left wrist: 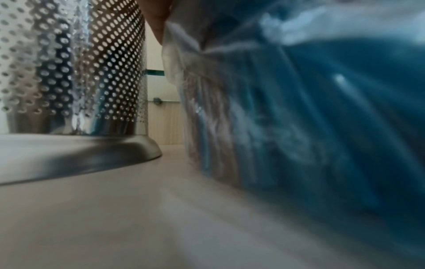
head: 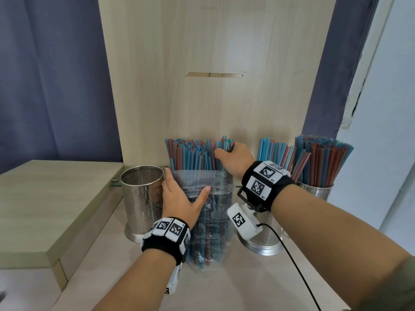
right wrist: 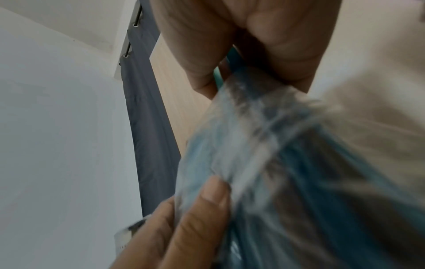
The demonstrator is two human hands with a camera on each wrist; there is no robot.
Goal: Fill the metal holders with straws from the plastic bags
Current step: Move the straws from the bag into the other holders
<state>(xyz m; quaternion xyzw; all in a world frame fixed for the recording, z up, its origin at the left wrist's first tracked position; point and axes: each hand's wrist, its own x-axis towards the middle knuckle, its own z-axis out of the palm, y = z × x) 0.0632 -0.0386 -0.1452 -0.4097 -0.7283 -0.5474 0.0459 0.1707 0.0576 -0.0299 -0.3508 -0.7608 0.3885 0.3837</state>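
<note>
A clear plastic bag (head: 208, 221) full of blue and red straws (head: 193, 153) stands upright on the counter. My left hand (head: 179, 194) holds its left side, thumb pressed on the front; the fingers are hidden behind. My right hand (head: 231, 158) grips a bunch of straws sticking out at the bag's top right. In the right wrist view that hand (right wrist: 264, 36) closes round blue straws (right wrist: 232, 60) above the bag (right wrist: 276, 163). An empty perforated metal holder (head: 142, 198) stands just left of the bag, large in the left wrist view (left wrist: 80, 72) beside the bag (left wrist: 299, 127).
Two more metal holders stand on the right: one (head: 265, 234) under my right wrist with straws fanning out, one (head: 314, 191) at the far right packed with straws. A raised wooden ledge (head: 56, 198) lies left. A wooden panel (head: 213, 86) backs the counter.
</note>
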